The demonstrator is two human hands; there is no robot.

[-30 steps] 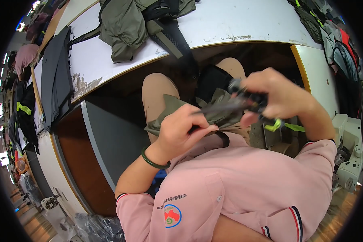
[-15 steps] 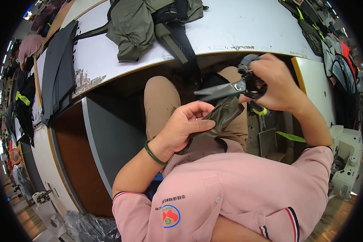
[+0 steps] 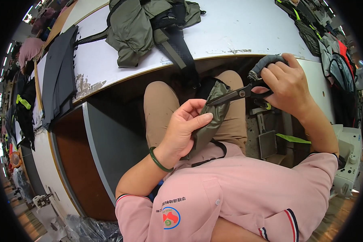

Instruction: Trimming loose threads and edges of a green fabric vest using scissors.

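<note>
An olive-green fabric piece [image 3: 211, 117] is pinched in the left hand [image 3: 184, 131], thumb on top and fingers curled beneath, held up over the lap in front of the white bench [image 3: 230, 28]. A pair of scissors [image 3: 240, 93] is gripped in the right hand [image 3: 286, 86], fingers clenched through the wrapped grey handles, and the dark blades are laid against the upper edge of the fabric. A green band [image 3: 159, 161] is worn on the left wrist. On the bench, an olive garment [image 3: 137, 28] with black straps is heaped, and dark grey cloth [image 3: 58, 72] is spread further left. A sewing machine [image 3: 347, 161] is seen at the right edge.
</note>
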